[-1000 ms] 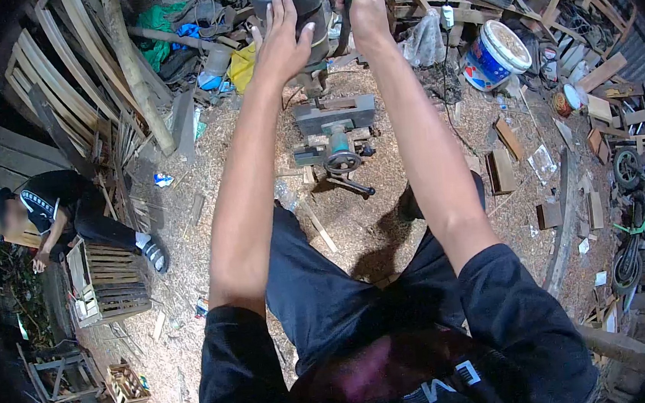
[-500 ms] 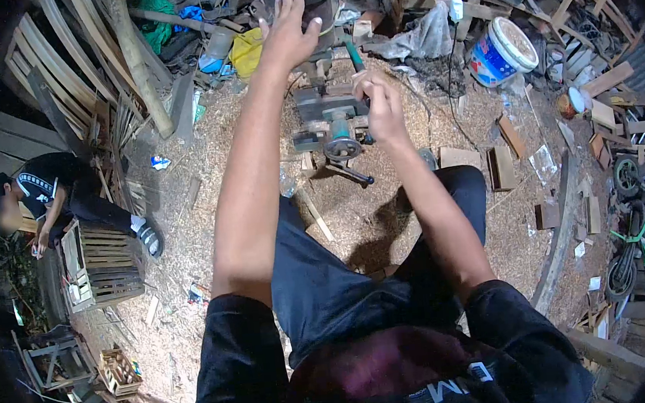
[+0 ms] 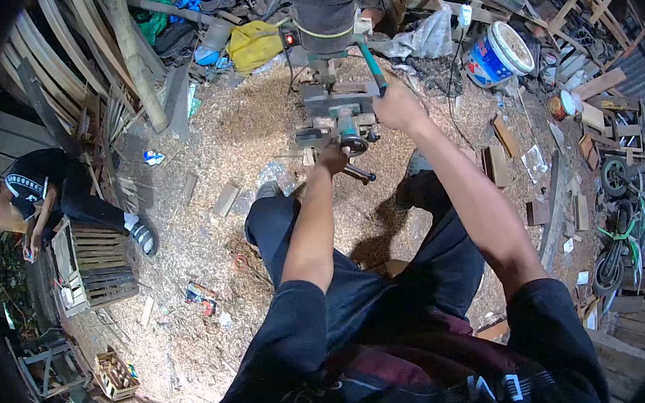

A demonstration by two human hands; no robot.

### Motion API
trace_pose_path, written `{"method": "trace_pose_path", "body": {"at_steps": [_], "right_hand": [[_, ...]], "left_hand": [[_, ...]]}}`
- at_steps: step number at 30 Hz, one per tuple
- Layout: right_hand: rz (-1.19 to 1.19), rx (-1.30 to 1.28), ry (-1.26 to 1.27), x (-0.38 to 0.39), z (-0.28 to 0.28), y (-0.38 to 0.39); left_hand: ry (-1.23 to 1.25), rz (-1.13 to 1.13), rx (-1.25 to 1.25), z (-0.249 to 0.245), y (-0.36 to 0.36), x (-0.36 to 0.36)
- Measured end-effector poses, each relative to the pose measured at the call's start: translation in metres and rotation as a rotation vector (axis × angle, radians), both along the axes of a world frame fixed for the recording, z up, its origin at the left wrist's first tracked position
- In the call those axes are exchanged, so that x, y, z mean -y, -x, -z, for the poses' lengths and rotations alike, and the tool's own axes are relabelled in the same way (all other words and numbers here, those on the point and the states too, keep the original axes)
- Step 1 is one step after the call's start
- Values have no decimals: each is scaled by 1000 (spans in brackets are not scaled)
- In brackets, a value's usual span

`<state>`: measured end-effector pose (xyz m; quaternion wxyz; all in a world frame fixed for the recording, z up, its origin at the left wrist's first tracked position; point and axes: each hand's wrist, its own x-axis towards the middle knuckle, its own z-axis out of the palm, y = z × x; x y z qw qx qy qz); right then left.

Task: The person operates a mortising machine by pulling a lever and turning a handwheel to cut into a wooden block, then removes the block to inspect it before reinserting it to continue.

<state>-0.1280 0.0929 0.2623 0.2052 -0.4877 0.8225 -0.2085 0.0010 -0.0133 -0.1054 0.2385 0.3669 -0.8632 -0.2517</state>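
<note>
In front of me stands a bench machine with a dark cylindrical motor housing [image 3: 324, 5] on top and a red-lit switch [image 3: 290, 40] at its side. My left hand [image 3: 332, 157] is closed on the rim of the small metal handwheel [image 3: 356, 147] at the machine's front. A green lever [image 3: 372, 63] slants down from the right of the housing. Around its lower dark end my right hand [image 3: 400, 108] is closed, though my fingers are partly hidden. Between the hands lies the vise [image 3: 341, 105], with a piece of wood [image 3: 352, 87] behind its jaw.
Wood shavings cover the floor. A co-worker [image 3: 50, 198] sits at the left by a slatted crate [image 3: 101, 255]. A paint bucket [image 3: 497, 54], wood blocks [image 3: 496, 165] and a small green motorbike [image 3: 628, 228] stand to the right. A black cable [image 3: 455, 67] hangs near the bucket.
My left hand has come down from the motor housing to the handwheel. My right hand has shifted slightly right and down on the lever. The switch light now shows red.
</note>
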Motion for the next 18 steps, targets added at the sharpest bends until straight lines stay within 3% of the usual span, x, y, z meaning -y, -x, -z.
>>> {"method": "trace_pose_path", "body": {"at_steps": [1, 2, 4, 6, 7, 10, 13, 17, 18], "right_hand": [[26, -41, 40, -3, 18, -2], [24, -47, 112, -6, 32, -4], [21, -50, 246, -19, 63, -11], [46, -107, 356, -30, 116, -21], [53, -140, 417, -30, 137, -25], [128, -34, 269, -30, 171, -33], [201, -68, 263, -25, 207, -39], [158, -71, 444, -23, 242, -34], [172, -64, 362, -24, 243, -35]], "left_hand": [[-8, -22, -114, 9, -6, -14], [-210, -58, -144, -46, -13, -28], [-615, -96, -218, -19, 1, -4], [-403, -120, -64, -95, -8, -21], [-383, -137, -119, -91, -10, -24], [-251, -210, -282, -76, -1, -25], [-215, -220, -275, -68, -1, -27], [-300, -217, -385, -67, 2, -29], [-259, -212, -336, -69, 0, -28]]}}
